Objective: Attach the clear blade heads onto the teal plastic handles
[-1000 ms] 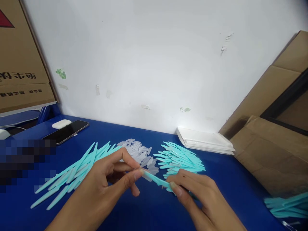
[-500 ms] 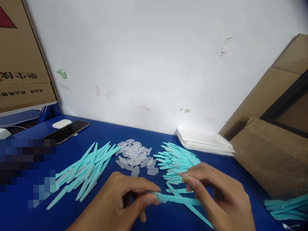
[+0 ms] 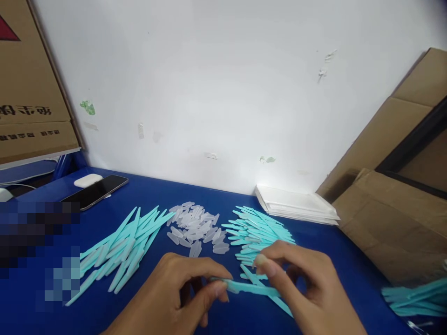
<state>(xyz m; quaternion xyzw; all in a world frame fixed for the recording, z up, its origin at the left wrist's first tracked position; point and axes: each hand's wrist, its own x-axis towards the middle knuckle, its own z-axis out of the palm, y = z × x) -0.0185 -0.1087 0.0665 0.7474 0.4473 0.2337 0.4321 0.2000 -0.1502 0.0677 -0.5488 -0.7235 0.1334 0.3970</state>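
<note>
My left hand (image 3: 188, 288) pinches one end of a turquoise eyebrow razor (image 3: 253, 287) between thumb and forefinger. The razor's handle reaches right and passes behind my right thumb. My right hand (image 3: 300, 284) is closed, thumb and forefinger pressed together above the razor; whatever is between them is hidden. Beyond it lies a pile of turquoise razors (image 3: 258, 230), with a loose one crossing under the held razor. Small translucent caps (image 3: 197, 223) are heaped in the middle. More razors (image 3: 122, 246), some with caps on their ends, lie at left.
A phone (image 3: 98, 190) and a white case (image 3: 88, 180) lie at the back left of the blue table (image 3: 157, 186). White sheets (image 3: 296, 204) are stacked by the wall. Cardboard boxes (image 3: 384, 223) stand at right, with more turquoise razors (image 3: 419, 298) at the right edge.
My right hand has shifted left along the razor, its pinched fingertips now closer to my left hand. The left hand keeps its hold on the razor. The view has shifted slightly.
</note>
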